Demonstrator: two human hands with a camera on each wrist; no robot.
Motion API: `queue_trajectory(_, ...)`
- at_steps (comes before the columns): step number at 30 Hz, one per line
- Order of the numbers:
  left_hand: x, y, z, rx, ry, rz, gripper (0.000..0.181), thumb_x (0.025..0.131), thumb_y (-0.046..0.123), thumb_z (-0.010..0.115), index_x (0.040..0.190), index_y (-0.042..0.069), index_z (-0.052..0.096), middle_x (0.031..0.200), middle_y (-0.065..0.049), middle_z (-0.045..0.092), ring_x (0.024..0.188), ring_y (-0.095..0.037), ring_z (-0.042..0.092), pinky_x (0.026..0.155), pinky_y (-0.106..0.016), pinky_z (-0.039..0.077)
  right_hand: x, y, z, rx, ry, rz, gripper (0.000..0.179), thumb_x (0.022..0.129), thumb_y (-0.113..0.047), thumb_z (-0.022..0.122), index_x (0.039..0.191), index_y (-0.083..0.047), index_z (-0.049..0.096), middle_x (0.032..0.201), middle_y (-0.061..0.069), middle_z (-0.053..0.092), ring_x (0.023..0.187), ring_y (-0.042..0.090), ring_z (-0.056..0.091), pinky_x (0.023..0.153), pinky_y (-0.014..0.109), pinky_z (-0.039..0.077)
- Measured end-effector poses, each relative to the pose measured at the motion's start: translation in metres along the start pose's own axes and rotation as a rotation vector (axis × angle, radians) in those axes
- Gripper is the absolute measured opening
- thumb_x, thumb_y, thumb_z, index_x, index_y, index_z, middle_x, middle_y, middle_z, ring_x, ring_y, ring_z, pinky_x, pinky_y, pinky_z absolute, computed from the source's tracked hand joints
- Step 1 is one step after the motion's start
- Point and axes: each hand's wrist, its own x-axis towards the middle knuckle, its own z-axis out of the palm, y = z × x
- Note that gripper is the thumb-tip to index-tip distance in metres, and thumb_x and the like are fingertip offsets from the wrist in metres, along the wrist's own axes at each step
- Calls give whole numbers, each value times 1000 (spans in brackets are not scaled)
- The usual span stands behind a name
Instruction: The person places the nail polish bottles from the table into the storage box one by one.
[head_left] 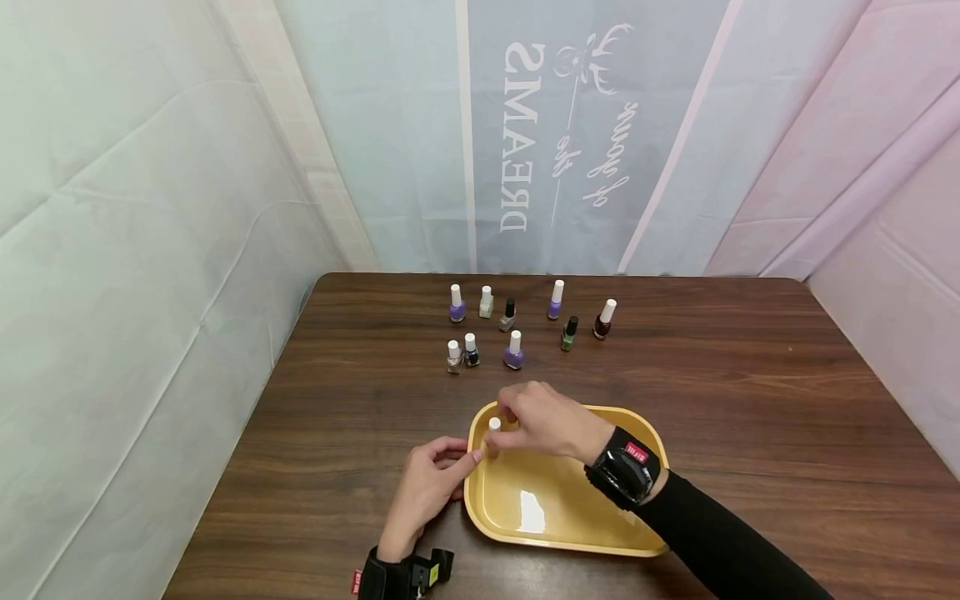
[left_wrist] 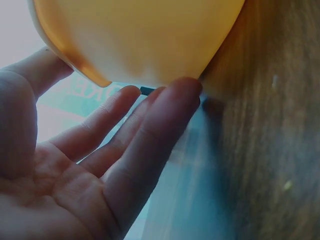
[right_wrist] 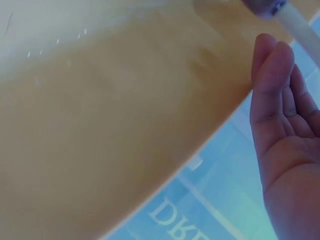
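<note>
Bottle (head_left: pixel 494 425) lies within the tray (head_left: pixel 570 496) my left hand (head_left: pixel 429 485) pinches, presumably for steadiness, my right grip (head_left: pixel 546 423) loosely parted beside it.

From where I stand this is a makeshift, curtained-off spot: pale cloth (head_left: pixel 150 208) hangs at the left, pinkish cloth (head_left: pixel 847 150) at the right, a blue curtain (head_left: pixel 543 137) lettered DREAMS behind the wood-grain table (head_left: pixel 750 400). Home or studio, I can't tell.

Bottle (head_left: pixel 494 426) inside tray (head_left: pixel 558 500), left; nine bottles (head_left: pixel 514 358) behind.
</note>
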Motion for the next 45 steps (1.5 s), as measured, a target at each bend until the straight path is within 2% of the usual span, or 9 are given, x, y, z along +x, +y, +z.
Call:
queue_trajectory(7, 0, 2, 0, 20, -15, 8, 45, 90, 35, 68, 119, 0, 64, 108, -16, 70, 83, -20, 71, 57, -25, 55, -1, 8, -19, -5, 88, 3, 28, 84, -40, 72, 83, -13, 63, 71, -2, 60, 59, 2, 46, 56, 16, 42)
queue_trajectory(14, 0, 1, 0, 29, -25, -1, 46, 91, 35, 67, 120, 0, 63, 110, -15, 68, 80, -18, 70, 58, -26, 56, -1, 20, -38, 5, 124, 24, 23, 88, -36, 70, 85, -14, 65, 71, -10, 59, 61, 0, 50, 58, 17, 46)
queue_trajectory(21, 2, 0, -1, 49, -18, -10, 45, 91, 35, 67, 120, 1, 63, 109, -14, 68, 80, -18, 70, 57, -25, 56, 4, 39, -54, 61, 150, 68, 15, 91, -31, 68, 86, -17, 63, 73, -10, 62, 59, 2, 52, 55, 21, 46)
queue_trajectory(29, 2, -2, 0, 45, -29, -2, 43, 91, 34, 67, 119, 1, 64, 106, -15, 69, 78, -18, 69, 56, -26, 56, 18, 65, -60, 165, 75, 139, 11, 91, -25, 68, 94, -15, 63, 79, -5, 63, 69, 10, 58, 61, 24, 50)
queue_trajectory(33, 1, -1, 0, 39, -34, 4, 42, 91, 33, 67, 118, 1, 64, 106, -14, 69, 79, -19, 70, 56, -26, 56, 27, 75, -63, 192, 36, 161, 14, 90, -20, 69, 98, -11, 62, 83, -2, 64, 72, 12, 59, 63, 25, 50)
queue_trajectory(41, 1, -2, 0, 31, -31, 0, 41, 91, 31, 67, 117, 0, 64, 104, -14, 70, 80, -18, 70, 56, -25, 56, 48, 92, -61, 292, -23, 166, 25, 85, -7, 69, 108, -2, 60, 96, 8, 63, 87, 16, 60, 78, 30, 51)
queue_trajectory(45, 1, -1, 1, 22, -30, -2, 41, 91, 31, 68, 117, 0, 64, 104, -14, 70, 80, -20, 70, 56, -25, 56, 56, 97, -56, 356, -58, 151, 30, 83, -1, 67, 112, 1, 58, 102, 12, 62, 91, 19, 60, 81, 32, 51)
